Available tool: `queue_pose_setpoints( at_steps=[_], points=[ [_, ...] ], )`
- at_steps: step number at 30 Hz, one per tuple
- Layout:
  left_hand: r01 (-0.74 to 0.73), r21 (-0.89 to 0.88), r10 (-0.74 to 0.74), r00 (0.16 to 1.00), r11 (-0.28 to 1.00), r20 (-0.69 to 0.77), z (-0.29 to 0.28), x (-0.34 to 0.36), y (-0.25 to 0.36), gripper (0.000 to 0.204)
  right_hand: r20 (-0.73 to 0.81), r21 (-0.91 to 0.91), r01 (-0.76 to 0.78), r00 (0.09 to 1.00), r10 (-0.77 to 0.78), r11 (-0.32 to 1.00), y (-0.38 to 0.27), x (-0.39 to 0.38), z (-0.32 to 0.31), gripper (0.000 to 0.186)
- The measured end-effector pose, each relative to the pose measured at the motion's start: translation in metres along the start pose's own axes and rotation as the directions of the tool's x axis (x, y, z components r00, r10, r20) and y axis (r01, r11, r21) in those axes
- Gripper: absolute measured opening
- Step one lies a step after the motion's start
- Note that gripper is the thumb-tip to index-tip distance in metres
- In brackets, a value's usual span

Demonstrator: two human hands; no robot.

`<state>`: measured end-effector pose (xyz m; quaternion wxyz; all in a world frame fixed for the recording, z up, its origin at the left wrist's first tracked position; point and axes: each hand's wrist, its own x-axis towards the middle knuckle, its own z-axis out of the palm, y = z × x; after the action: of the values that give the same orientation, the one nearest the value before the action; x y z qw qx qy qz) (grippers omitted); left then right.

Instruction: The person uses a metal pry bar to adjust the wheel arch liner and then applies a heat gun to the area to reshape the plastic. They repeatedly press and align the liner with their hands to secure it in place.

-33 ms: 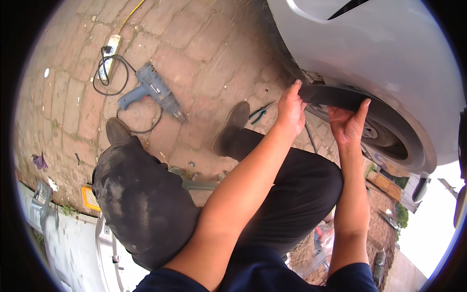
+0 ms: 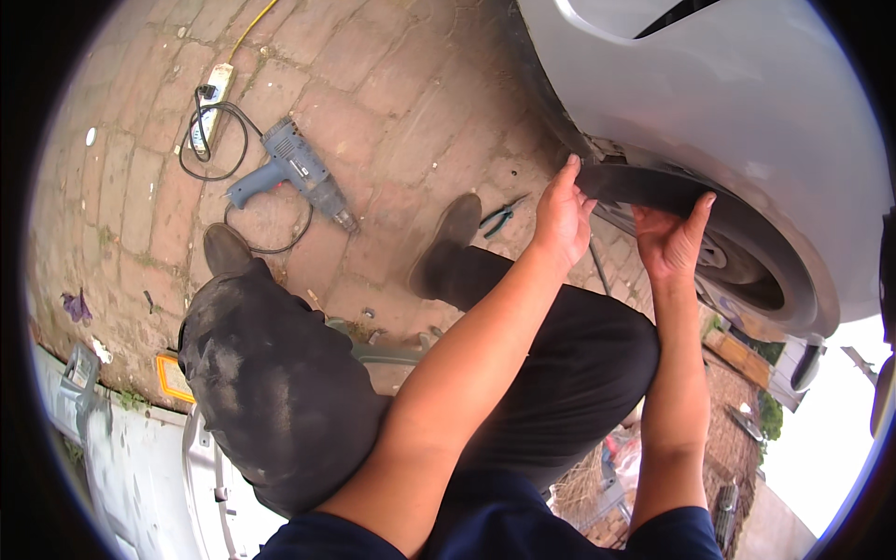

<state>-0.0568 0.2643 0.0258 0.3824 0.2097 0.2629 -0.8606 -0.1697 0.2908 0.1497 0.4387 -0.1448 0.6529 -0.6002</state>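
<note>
A wide, dark, curved strip (image 2: 646,189) runs along the wheel arch of a silver-grey car (image 2: 747,103). At its left end my left hand (image 2: 563,219) pinches it, with the thumb against the edge. My right hand (image 2: 670,245) grips it farther right, the thumb over the outer face and the fingers behind, partly hidden. How the strip joins the arch cannot be made out. Beyond my right hand sits the car's wheel (image 2: 747,266), partly covered by the bodywork.
On the brick paving (image 2: 392,112) lie a blue-grey heat gun (image 2: 299,168) with a looped black cord, a white power strip (image 2: 207,117) and teal-handled pliers (image 2: 499,219). White body panels (image 2: 140,457) lie at the lower left. My bent knees are below my forearms.
</note>
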Motion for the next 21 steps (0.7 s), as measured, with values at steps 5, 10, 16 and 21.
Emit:
queue_pose_setpoints(
  at_steps=[5, 10, 16, 21],
  points=[
    [0.087, -0.137, -0.062, 0.982, 0.987, 0.176, -0.014, -0.005, 0.000, 0.054, 0.022, -0.014, 0.003, 1.000, -0.003, 1.000, 0.000, 0.004, -0.009, 0.084],
    [0.075, -0.101, -0.054, 0.979, 0.992, 0.198, -0.017, -0.002, -0.004, 0.067, 0.006, -0.007, -0.008, 1.000, 0.008, 1.000, 0.001, 0.005, -0.012, 0.087],
    [0.071, -0.164, -0.034, 0.975, 0.984, 0.220, -0.012, 0.009, -0.011, 0.070, 0.028, 0.003, 0.006, 1.000, -0.006, 1.000, 0.006, 0.005, -0.004, 0.094],
    [0.059, -0.249, 0.007, 0.966, 0.967, 0.257, -0.012, 0.008, -0.011, 0.061, 0.014, 0.052, -0.021, 1.000, 0.020, 0.998, 0.010, 0.001, 0.005, 0.101]
  ],
)
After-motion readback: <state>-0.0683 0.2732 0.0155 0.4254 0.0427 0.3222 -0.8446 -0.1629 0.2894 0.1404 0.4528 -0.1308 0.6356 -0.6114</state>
